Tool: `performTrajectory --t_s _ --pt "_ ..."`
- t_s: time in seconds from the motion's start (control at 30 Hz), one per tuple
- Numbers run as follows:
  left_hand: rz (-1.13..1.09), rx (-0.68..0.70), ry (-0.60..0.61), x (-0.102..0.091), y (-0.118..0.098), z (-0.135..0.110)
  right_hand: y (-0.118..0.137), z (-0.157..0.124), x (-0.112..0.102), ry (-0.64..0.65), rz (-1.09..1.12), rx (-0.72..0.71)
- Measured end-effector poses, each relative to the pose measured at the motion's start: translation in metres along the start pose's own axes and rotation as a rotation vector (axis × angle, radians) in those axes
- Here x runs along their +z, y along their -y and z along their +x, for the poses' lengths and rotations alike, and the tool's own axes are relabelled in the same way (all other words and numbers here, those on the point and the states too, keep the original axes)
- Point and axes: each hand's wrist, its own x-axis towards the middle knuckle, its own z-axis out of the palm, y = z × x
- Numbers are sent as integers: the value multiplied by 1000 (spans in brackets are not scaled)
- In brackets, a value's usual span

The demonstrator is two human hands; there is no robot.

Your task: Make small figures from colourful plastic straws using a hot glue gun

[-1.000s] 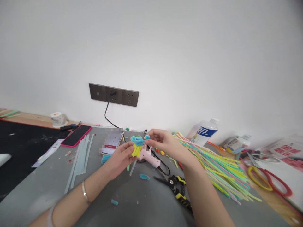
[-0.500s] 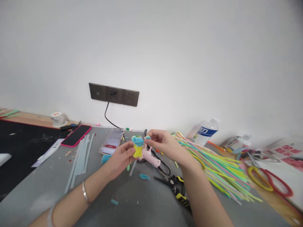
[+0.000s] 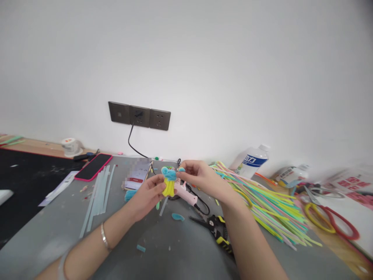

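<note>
Figure (image 3: 169, 182): one, made of soft, fuzzy stems, blue ones bundled over ribbed yellow strands; you hold it up just left of the glue gun.
Left hand (image 3: 148, 196): your fingers grip the figure's left edge.
Right hand (image 3: 204, 179): your fingers pinch one small rounded blue curl (image 3: 181, 169); whether it joins the figure, you cannot tell.
Glue gun (image 3: 188, 195): one, smooth and pink, partly hidden behind the figure.
Scraps: two blue pieces, one leaf-shaped (image 3: 178, 217), one stubby (image 3: 141, 248), on the worktop (image 3: 175, 262) this side of the glue gun.
Cutters (image 3: 215, 229): one black-and-yellow pair, right of the glue gun, nearer you.
Stems (image 3: 271, 210): pastel sheaf, too many to count, well right of the glue gun.
</note>
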Motion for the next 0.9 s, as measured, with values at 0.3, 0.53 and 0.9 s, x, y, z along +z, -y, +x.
performTrajectory --t_s 0.3,0.53,0.9 --pt "-7 28 -3 1 0 1 5 -2 -1 1 22 -25" --pt "3 -4 -21 0 1 0 9 -7 -7 -25 -29 -127" --pt "0 -38 -27 -3 4 0 4 -5 -5 10 -159 -57"
